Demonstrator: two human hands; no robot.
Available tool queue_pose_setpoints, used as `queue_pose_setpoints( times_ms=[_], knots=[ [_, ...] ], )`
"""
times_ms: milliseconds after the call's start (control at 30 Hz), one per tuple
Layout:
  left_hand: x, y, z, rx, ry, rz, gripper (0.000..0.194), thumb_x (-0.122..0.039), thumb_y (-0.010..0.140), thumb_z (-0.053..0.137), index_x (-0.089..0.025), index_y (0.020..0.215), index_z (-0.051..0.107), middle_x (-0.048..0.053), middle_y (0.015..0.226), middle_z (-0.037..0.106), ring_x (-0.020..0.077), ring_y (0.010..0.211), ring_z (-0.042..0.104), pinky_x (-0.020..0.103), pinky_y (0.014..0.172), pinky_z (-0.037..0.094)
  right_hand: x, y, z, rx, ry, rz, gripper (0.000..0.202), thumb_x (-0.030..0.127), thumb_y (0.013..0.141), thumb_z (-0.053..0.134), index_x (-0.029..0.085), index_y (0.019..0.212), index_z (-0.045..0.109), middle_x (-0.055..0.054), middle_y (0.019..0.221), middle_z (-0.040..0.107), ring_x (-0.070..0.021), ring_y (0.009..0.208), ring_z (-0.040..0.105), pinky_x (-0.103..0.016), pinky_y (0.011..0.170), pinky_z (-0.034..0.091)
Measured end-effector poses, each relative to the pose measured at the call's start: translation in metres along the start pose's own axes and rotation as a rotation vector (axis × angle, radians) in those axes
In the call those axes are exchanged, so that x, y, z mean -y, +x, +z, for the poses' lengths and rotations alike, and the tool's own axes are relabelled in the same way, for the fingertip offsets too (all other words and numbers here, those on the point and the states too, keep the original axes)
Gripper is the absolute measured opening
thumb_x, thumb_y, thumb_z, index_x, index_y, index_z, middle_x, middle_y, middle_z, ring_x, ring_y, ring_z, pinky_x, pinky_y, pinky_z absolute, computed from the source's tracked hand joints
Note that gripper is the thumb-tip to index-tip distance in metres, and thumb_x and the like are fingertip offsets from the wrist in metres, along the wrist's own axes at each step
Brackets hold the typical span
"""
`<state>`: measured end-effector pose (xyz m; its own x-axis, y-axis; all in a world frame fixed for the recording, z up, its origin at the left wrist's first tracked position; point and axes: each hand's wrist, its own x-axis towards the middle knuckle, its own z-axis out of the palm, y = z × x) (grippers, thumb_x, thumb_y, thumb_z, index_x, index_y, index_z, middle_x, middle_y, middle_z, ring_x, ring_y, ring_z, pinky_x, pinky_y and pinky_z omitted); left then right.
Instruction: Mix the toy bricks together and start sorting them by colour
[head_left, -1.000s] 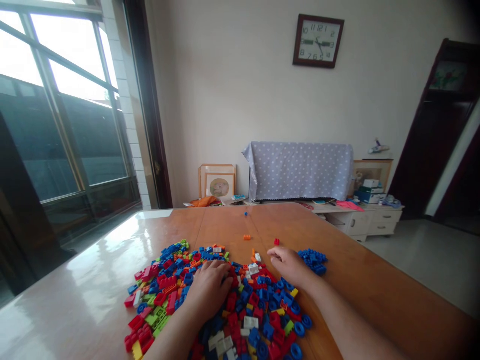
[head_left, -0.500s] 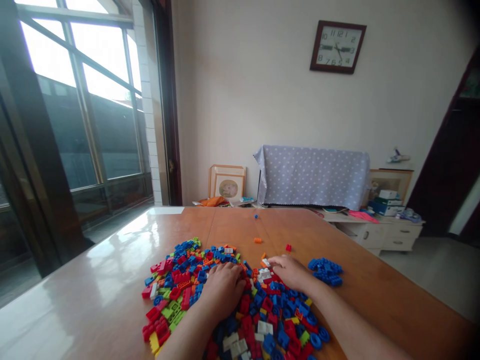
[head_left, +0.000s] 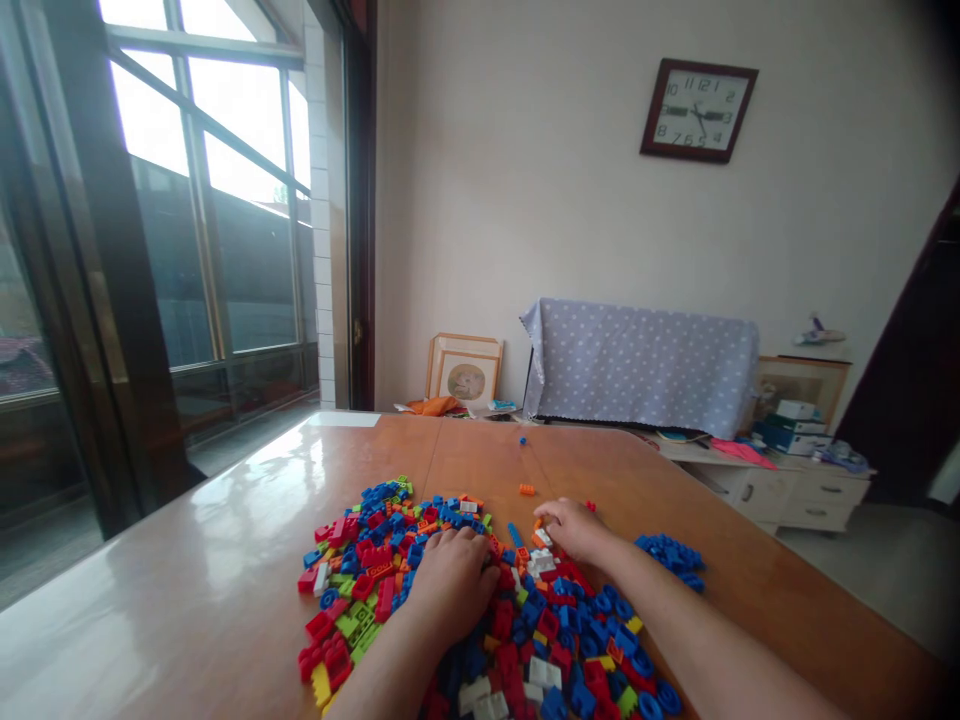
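A large heap of toy building bricks (head_left: 379, 560) in red, blue, green, white, orange and yellow spreads over the table in front of me. My left hand (head_left: 457, 575) rests palm down on the middle of the heap, fingers spread forward over the bricks; the fingertips are partly hidden. At the heap's far right edge is my right hand (head_left: 574, 528), its fingers reaching over a small orange brick (head_left: 538, 523). Whether they touch it is unclear. White bricks (head_left: 541, 562) lie just below this hand, and a narrow blue brick (head_left: 514, 535) sits to its left.
A separate group of blue bricks (head_left: 671, 560) lies right of my right forearm. Farther out are a lone orange brick (head_left: 527, 489), a tiny blue piece (head_left: 523, 441) and a partly covered red brick (head_left: 591, 506). The brown table (head_left: 225, 560) ends before a cloth-covered object (head_left: 645, 365) by the wall.
My right hand has moved slightly forward and left, over the small orange brick. My left hand stays on the heap. The whole view has shifted a little.
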<state>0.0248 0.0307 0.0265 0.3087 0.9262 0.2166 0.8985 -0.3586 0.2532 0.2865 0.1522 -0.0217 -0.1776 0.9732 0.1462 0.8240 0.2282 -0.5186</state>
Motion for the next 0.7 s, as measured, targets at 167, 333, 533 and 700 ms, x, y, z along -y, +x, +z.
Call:
queue_pose_setpoints(
  times_ms=[167, 333, 533, 700],
  knots=[
    [-0.001, -0.001, -0.005, 0.005, -0.004, -0.014, 0.021, -0.039, 0.090, 0.052, -0.024, 0.094, 0.066, 0.008, 0.107, 0.068, 0.0287, 0.103, 0.061, 0.040, 0.091, 0.044, 0.002, 0.020, 0.007, -0.020, 0.108, 0.076, 0.006, 0.015, 0.067, 0.070, 0.020, 0.071, 0.071, 0.000, 0.071, 0.070, -0.0150, 0.069, 0.060, -0.023, 0.062, 0.039],
    [-0.001, -0.001, -0.005, 0.000, -0.014, -0.019, 0.019, -0.038, 0.088, 0.053, -0.024, 0.093, 0.066, 0.008, 0.107, 0.067, 0.0288, 0.104, 0.061, 0.041, 0.093, 0.043, 0.001, 0.039, 0.017, -0.120, 0.342, 0.278, 0.013, 0.022, 0.078, 0.062, 0.018, 0.090, 0.064, -0.001, 0.065, 0.067, -0.0124, 0.056, 0.059, -0.021, 0.053, 0.042],
    [0.001, -0.001, -0.004, -0.016, -0.036, -0.021, 0.021, -0.040, 0.088, 0.054, -0.024, 0.094, 0.066, 0.008, 0.106, 0.068, 0.0287, 0.103, 0.061, 0.042, 0.093, 0.044, -0.003, 0.049, 0.022, -0.199, 0.588, 0.436, 0.020, 0.023, 0.079, 0.062, 0.019, 0.097, 0.058, -0.002, 0.069, 0.068, -0.0129, 0.057, 0.064, -0.020, 0.053, 0.050],
    [0.002, -0.001, -0.003, -0.012, -0.043, -0.020, 0.022, -0.042, 0.088, 0.054, -0.024, 0.094, 0.066, 0.009, 0.107, 0.068, 0.0287, 0.104, 0.061, 0.042, 0.096, 0.043, 0.005, 0.051, 0.022, -0.191, 0.710, 0.448, 0.018, 0.017, 0.077, 0.062, 0.018, 0.095, 0.059, -0.004, 0.070, 0.069, -0.0125, 0.056, 0.063, -0.020, 0.052, 0.051]
  ],
)
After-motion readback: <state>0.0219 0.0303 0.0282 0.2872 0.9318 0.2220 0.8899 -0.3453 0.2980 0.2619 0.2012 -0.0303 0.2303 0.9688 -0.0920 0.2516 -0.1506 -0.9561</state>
